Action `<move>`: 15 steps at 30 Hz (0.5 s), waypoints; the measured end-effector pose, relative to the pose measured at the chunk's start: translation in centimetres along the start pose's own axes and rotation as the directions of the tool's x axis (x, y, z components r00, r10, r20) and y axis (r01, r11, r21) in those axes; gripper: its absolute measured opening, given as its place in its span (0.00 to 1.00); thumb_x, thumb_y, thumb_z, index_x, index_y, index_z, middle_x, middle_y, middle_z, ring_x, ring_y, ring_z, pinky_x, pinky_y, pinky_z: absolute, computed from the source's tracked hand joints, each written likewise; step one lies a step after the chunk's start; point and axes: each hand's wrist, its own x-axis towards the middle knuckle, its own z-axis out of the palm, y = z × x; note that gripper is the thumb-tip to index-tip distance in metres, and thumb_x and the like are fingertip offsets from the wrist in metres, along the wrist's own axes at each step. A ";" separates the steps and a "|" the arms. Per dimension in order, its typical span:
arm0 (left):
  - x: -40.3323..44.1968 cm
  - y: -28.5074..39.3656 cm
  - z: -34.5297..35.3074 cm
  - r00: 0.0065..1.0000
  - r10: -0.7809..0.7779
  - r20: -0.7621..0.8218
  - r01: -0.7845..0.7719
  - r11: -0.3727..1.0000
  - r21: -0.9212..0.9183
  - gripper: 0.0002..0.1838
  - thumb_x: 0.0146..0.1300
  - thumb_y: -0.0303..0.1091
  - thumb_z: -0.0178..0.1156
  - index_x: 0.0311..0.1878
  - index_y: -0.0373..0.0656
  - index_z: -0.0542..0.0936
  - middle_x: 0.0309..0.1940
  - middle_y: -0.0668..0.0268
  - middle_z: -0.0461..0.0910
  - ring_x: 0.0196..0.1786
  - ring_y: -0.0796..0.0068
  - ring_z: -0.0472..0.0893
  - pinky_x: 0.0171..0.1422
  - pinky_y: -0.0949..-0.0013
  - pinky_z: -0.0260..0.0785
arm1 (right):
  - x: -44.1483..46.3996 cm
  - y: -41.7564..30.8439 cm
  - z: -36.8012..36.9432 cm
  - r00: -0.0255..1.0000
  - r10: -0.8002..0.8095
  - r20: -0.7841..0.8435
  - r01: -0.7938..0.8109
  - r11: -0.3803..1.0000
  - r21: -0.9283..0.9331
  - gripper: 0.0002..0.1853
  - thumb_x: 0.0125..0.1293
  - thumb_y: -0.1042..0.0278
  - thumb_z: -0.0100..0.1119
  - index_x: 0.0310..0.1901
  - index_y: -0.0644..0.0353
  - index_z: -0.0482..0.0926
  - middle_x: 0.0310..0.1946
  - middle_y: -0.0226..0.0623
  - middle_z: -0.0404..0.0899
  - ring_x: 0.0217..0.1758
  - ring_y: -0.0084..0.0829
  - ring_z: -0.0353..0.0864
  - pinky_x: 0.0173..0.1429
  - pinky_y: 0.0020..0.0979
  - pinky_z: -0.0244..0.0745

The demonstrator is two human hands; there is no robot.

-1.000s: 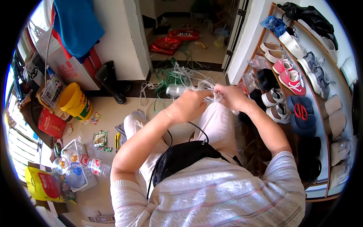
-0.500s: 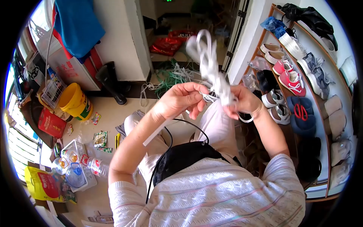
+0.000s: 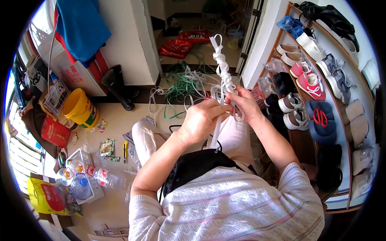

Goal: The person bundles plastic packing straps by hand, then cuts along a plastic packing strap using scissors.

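A white braid of flat plastic strap [image 3: 223, 68] stands upright above my lap, twisted along its length with a loop at its top. My right hand [image 3: 246, 105] is closed round its lower part, where several loose loops of strap hang. Close beside it, my left hand [image 3: 205, 119] is closed with fingers pinched on a strap at the base of the braid. One flat strap end [image 3: 216, 132] hangs down below the hands toward my waist. The fingertips of both hands partly hide where the straps cross.
Green and white straps [image 3: 181, 86] lie tangled on the floor ahead. A wooden shoe rack [image 3: 349, 172] stands at right. At left are a yellow bucket [image 3: 80, 108], a white basket [image 3: 95, 193] with plastic bottles, and a yellow-handled cutter [image 3: 125, 150]. Black boots [image 3: 118, 86] stand by the wall.
The braid was blurred and leaning left; now it is steady and upright. My left hand has moved right and down, closer to my right hand. The strap by my left forearm now hangs between the hands.
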 end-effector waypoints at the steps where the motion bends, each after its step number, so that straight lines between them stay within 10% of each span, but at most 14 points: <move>1: 0.0 0.5 0.1 0.995 0.094 -0.046 -0.082 0.974 0.211 0.11 0.54 0.32 0.62 0.42 0.44 0.81 0.35 0.62 0.77 0.36 0.69 0.78 0.40 0.69 0.73 | 0.2 0.7 -0.1 0.999 -0.032 -0.003 0.031 0.999 -0.019 0.07 0.61 0.71 0.56 0.39 0.60 0.71 0.24 0.29 0.74 0.20 0.18 0.73 0.20 0.19 0.68; 6: 0.9 0.2 1.4 0.938 0.312 -0.150 -0.257 0.918 0.302 0.11 0.52 0.35 0.63 0.40 0.46 0.81 0.38 0.63 0.76 0.41 0.66 0.77 0.42 0.66 0.72 | 0.3 1.6 0.4 0.994 -0.082 -0.068 0.082 0.997 0.000 0.08 0.60 0.72 0.55 0.40 0.64 0.70 0.26 0.31 0.73 0.18 0.18 0.70 0.18 0.20 0.64; 10: 0.8 -0.2 2.2 0.972 -0.017 -0.236 -0.015 0.991 -0.135 0.12 0.58 0.38 0.61 0.41 0.41 0.82 0.23 0.66 0.78 0.30 0.70 0.77 0.40 0.70 0.70 | -0.4 1.4 1.5 0.988 -0.111 -0.110 0.095 0.985 -0.141 0.11 0.59 0.71 0.57 0.40 0.66 0.70 0.22 0.30 0.73 0.17 0.18 0.69 0.18 0.20 0.63; 13: 1.1 -0.9 2.9 0.919 -0.373 -0.129 0.181 0.689 -0.702 0.15 0.60 0.39 0.60 0.42 0.36 0.81 0.23 0.69 0.79 0.28 0.80 0.75 0.34 0.75 0.68 | -0.6 2.3 2.3 0.963 -0.237 -0.129 0.218 0.965 -0.142 0.10 0.59 0.72 0.57 0.40 0.66 0.71 0.21 0.30 0.73 0.16 0.18 0.69 0.18 0.20 0.63; 15: 1.2 -1.1 3.0 0.880 -0.465 -0.097 0.239 0.610 -0.756 0.18 0.64 0.43 0.55 0.41 0.35 0.80 0.19 0.73 0.75 0.25 0.86 0.70 0.31 0.79 0.64 | -0.7 2.5 2.8 0.959 -0.239 -0.153 0.217 0.965 -0.149 0.07 0.60 0.74 0.56 0.38 0.65 0.71 0.22 0.30 0.74 0.17 0.18 0.69 0.19 0.19 0.64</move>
